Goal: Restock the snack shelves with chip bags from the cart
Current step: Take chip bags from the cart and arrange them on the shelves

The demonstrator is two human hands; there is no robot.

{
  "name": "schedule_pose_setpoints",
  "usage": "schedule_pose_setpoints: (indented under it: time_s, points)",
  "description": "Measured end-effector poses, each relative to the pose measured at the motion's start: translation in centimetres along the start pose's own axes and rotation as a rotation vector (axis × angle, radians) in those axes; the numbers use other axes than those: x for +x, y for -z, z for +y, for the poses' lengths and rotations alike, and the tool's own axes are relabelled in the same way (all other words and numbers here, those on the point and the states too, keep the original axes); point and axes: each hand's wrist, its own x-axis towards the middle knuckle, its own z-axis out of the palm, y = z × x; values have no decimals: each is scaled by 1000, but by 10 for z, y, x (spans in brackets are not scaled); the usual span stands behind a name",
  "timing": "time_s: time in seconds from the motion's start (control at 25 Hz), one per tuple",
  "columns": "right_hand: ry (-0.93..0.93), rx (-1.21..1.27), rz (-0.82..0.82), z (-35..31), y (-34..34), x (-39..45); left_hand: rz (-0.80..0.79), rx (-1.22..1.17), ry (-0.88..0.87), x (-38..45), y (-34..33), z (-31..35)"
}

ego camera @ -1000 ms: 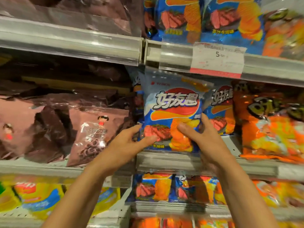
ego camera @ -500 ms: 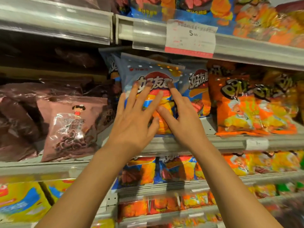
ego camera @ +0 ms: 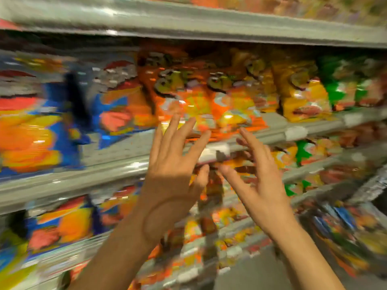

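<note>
- Head view, heavily motion-blurred; fine detail on the packaging is unreadable.
- Your left hand (ego camera: 169, 181) is raised, back toward the camera, fingers straight and spread; its grip is released, holding nothing.
- Your right hand (ego camera: 259, 185) is up just beside it, fingers loosely extended and apart; grip released, nothing in it either.
- The two thumbs nearly meet between the hands; whether they touch, you cannot tell from the blur.
- Orange chip bags (ego camera: 188, 97) sit on the shelf just above and beyond your fingertips; contact with them cannot be made out.
- Grey shelf edge (ego camera: 293, 133) runs behind both hands, with a pale price tag (ego camera: 211, 152) between them.
- Blue chip bags (ego camera: 52, 126) stand on the same shelf, well off to the left of your left hand.
- Yellow bags (ego camera: 303, 97) and green bags (ego camera: 337, 88) lie up and right of your right hand.
</note>
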Motion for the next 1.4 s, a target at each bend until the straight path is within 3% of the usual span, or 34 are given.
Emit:
schedule_pose_setpoints:
  time_s: [0.28,0.48,0.68,0.88,1.08,1.2,1.4]
  points:
    - [-380,-195,145,161,209,-75,-303,-340,-88,55,-206,186]
    - [-572,-320,275,238,307,-116,-508,-465,-204,74,-330,272]
    - [-811,-340,347,315,352,-141,-696,-558,-209,91,-457,315]
    - [-1118,-286,366,391,387,-130,-1092,-633,-116,106,-582,338]
    - [-1304,-158,408,478,408,-111,-1338,-546,-58,108,-675,356]
    - [-1359,-94,326,543,420,-103,-1416,-478,-53,102,-720,367]
    - [-1461,51,112,707,448,-100,-1465,-285,-44,74,-797,391]
